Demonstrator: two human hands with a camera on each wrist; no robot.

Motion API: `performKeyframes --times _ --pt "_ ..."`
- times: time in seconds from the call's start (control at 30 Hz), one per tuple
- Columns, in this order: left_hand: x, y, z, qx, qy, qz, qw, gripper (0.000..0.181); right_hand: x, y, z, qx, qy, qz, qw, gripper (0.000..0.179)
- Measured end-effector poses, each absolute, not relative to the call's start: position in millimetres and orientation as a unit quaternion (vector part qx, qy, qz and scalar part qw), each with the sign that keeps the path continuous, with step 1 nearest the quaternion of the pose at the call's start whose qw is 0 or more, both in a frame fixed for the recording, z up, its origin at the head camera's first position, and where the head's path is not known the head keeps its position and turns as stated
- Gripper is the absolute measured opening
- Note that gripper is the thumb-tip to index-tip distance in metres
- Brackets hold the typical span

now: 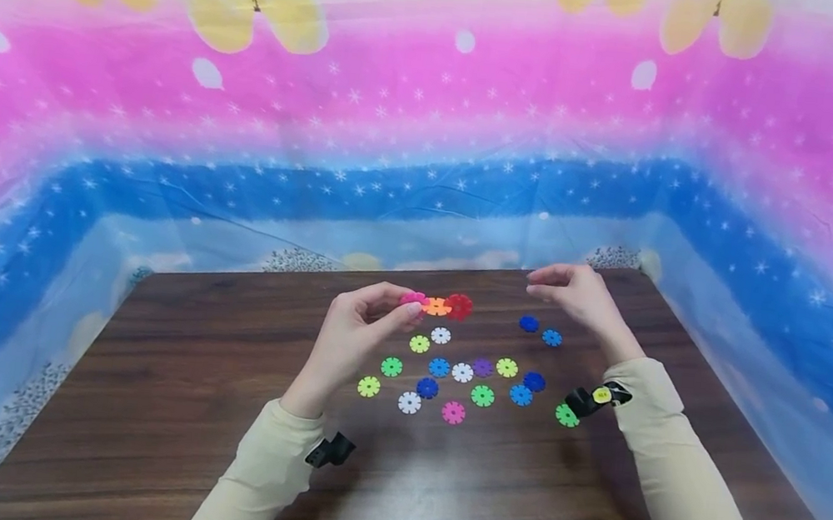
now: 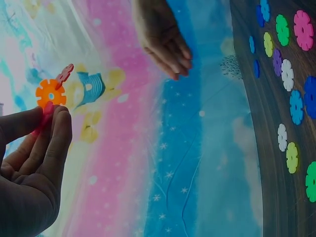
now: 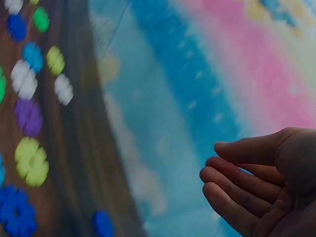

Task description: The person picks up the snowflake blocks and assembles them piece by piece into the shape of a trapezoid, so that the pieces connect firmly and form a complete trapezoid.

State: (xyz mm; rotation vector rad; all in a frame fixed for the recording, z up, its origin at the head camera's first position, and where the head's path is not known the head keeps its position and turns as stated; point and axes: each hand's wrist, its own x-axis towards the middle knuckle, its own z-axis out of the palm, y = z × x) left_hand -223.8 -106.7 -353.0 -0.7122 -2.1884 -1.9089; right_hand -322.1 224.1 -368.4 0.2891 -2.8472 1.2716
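Note:
My left hand [image 1: 361, 326] pinches a pink notched disc [image 1: 413, 300] between thumb and fingers, above the table. Joined to it is an orange notched disc [image 2: 51, 94], and a red notched disc [image 1: 460, 307] is fixed at the far end, making a short chain. In the left wrist view the red disc [image 2: 64, 75] stands at an angle to the orange one. My right hand [image 1: 578, 301] hovers over the right back of the table, holding nothing. Its fingers [image 3: 242, 182] are slightly bent, with the thumb apart from them.
Loose notched discs in white, yellow, green, blue, purple and pink lie on the dark wooden table [image 1: 184, 405]. Two blue discs, one a dark blue disc [image 1: 528, 323], lie below the right hand. A green disc [image 1: 567, 415] is beside the right wrist strap. A patterned cloth [image 1: 399, 124] hangs behind.

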Motion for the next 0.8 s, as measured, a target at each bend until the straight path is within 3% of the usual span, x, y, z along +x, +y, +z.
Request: performKeyframes --times 0.6,0.8 --pt "-222.8 -114.2 -355.1 -0.234 -0.733 -0.632 0.096 0.019 -360.0 241.1 -439.3 0.068 -0.948 0.293 -0.102 0.046" --pt "-223.3 -111.7 -354.8 -0.244 -0.73 -0.632 0.091 0.02 -362.7 239.7 -443.6 0.057 -0.951 0.288 -0.099 0.044"
